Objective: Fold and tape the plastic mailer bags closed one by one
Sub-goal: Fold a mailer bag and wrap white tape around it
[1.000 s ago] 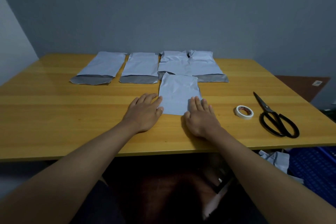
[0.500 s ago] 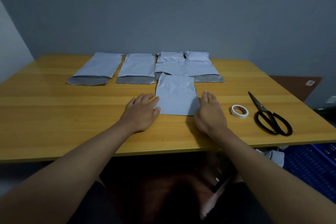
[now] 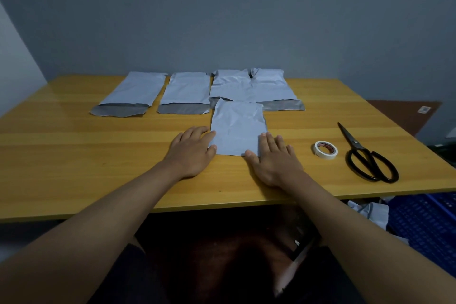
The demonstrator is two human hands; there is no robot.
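No readable text anywhere. Reddish printing on the inner core of the tape roll, near right on the counter, too small and blurred to make out. Small white sticker on the brown floor at far right, with a dark code-like mark, also illegible

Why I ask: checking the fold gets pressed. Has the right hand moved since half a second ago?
Yes. The right hand slid left, away from the tape roll, back onto the near right corner of the folded mailer.
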